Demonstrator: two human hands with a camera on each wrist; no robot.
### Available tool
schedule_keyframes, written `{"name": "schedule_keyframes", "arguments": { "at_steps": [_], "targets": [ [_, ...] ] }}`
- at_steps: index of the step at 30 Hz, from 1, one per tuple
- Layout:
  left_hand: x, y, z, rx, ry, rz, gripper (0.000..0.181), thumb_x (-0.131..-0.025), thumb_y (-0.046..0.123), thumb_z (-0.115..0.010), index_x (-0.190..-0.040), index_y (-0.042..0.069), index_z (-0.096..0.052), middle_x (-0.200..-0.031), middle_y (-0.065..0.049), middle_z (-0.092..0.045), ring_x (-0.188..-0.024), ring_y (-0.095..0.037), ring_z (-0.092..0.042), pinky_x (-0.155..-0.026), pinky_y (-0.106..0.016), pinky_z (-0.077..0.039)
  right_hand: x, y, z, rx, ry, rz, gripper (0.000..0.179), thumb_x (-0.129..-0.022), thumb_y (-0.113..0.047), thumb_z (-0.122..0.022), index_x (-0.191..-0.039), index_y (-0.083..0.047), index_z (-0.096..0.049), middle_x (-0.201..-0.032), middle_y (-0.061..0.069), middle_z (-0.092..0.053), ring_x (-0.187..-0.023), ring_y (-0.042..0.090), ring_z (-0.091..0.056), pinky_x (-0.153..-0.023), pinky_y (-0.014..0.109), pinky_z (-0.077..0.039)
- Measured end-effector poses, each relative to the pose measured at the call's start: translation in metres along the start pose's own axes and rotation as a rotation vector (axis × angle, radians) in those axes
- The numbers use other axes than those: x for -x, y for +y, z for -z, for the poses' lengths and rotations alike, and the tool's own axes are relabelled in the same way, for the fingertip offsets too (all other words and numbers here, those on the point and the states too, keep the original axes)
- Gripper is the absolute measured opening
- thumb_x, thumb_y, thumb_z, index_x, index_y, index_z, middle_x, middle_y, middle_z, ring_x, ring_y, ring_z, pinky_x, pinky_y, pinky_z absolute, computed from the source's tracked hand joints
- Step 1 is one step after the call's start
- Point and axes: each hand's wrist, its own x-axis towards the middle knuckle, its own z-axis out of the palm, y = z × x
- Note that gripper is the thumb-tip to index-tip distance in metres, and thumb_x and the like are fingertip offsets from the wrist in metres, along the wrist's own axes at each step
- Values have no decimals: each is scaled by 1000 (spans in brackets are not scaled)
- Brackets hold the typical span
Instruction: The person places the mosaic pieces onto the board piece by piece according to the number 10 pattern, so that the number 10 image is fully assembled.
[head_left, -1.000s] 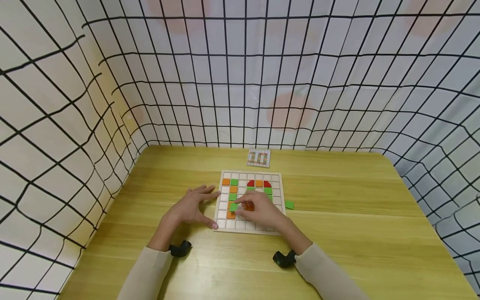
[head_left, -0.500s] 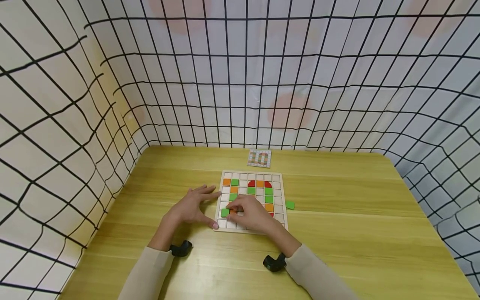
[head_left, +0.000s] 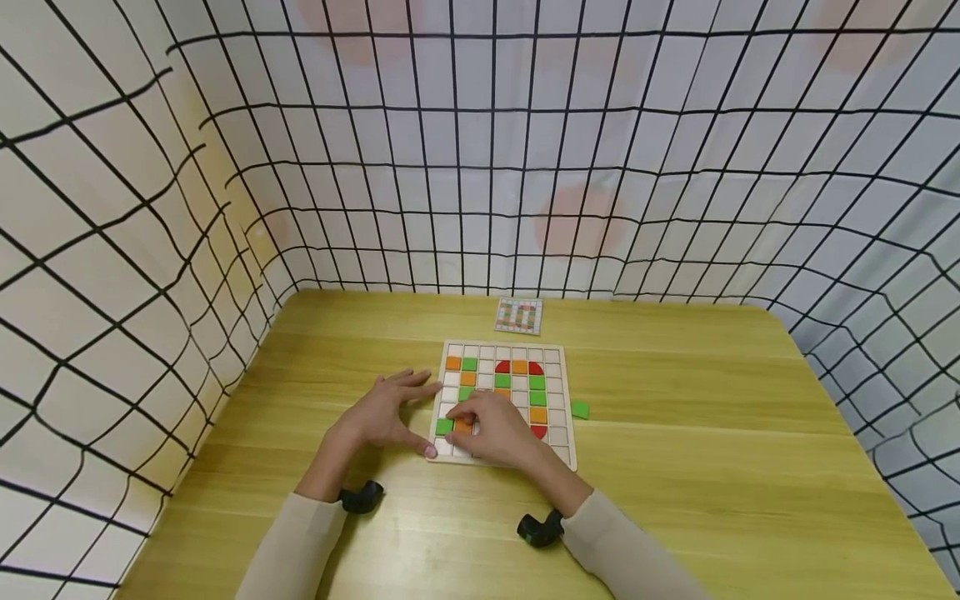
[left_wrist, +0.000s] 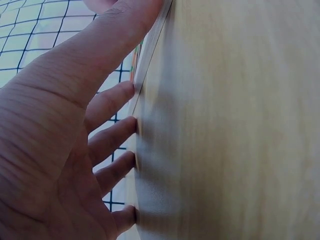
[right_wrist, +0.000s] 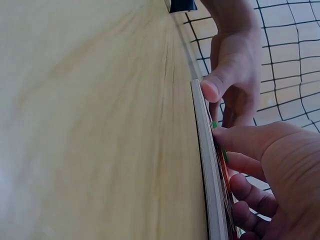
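A white gridded board (head_left: pixel 556 385) lies on the wooden table, with orange, green and red tiles in several of its squares. My right hand (head_left: pixel 498 428) reaches over the board's lower left. Its thumb and index finger pinch a green square tile (head_left: pixel 444 427) at a square in the leftmost column. An orange tile (head_left: pixel 463 427) sits just right of it, partly under the hand, which hides other tiles. With fingers spread, my left hand (head_left: pixel 381 413) touches the board's left edge, the thumb at the near left corner. In the right wrist view, the board's edge (right_wrist: pixel 207 165) appears side-on.
Beyond the board lies a small pattern card (head_left: pixel 518 317) with a printed coloured grid. A loose green tile (head_left: pixel 580 409) rests on the table just right of the board. Black-lined white curtains (head_left: pixel 491 167) surround the table's back and sides.
My right hand has moved left and slightly nearer with the green tile, which has come down from over the second column to the leftmost one. The left hand stays put.
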Motion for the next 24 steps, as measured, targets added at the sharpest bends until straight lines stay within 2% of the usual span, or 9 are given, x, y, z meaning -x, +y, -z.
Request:
{"name": "schedule_keyframes", "arguments": {
  "at_steps": [7,12,17,24],
  "targets": [
    [1,-1,-1,5,9,-9,108,-62,71,-88,-154,29,-50,-168,-6,-34,-159,-38,-20,-123,-73,-8,1,0,1,-8,-3,8,28,-89,-38,-79,-112,-23,-80,-85,-9,-62,-78,7,-52,-69,23,-44],
    [0,1,0,12,14,-4,108,-62,70,-89,-154,30,-50,-168,-6,-35,-159,-38,-20,-124,-72,-7,1,4,5,-71,-42,-13,30,-91,-37,-78,-117,-22,-78,-89,-6,-62,-83,10,-56,-73,23,-46],
    [0,1,0,9,5,8,109,-61,70,-89,-155,30,-49,-169,-4,-33,-159,-37,-19,-125,-71,-7,2,12,12,-153,-61,8,30,-93,-36,-78,-118,-19,-77,-91,-8,-63,-83,11,-56,-75,24,-49],
    [-1,0,0,3,0,18,111,-60,71,-89,-155,31,-48,-169,-3,-32,-160,-37,-18,-125,-71,-6,5,27,25,-166,-42,17,30,-93,-34,-78,-119,-20,-77,-88,-11,-63,-82,12,-57,-72,24,-50]
  ]
}}
